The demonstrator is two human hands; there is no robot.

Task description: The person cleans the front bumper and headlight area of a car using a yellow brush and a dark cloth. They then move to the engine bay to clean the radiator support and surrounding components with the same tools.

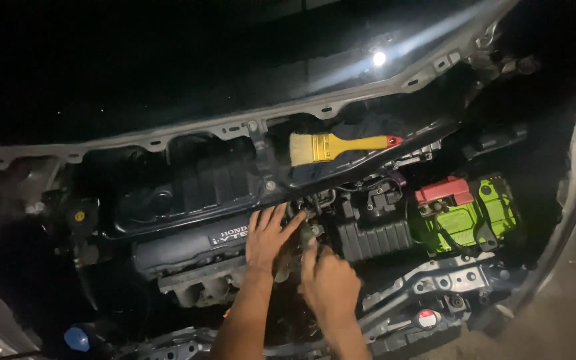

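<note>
Apparently mid-engine work: left hand (268, 235) rests spread on the engine cover (188, 247), right hand (328, 283) pinches a small fitting (307, 235) beside it; next needs careful fingertip grip.

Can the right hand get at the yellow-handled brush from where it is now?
Probably yes. The right hand is low among the engine parts, and the brush lies in the open on the dark panel above, nothing covering it. The left hand sits off to the side, not across that path.
</note>
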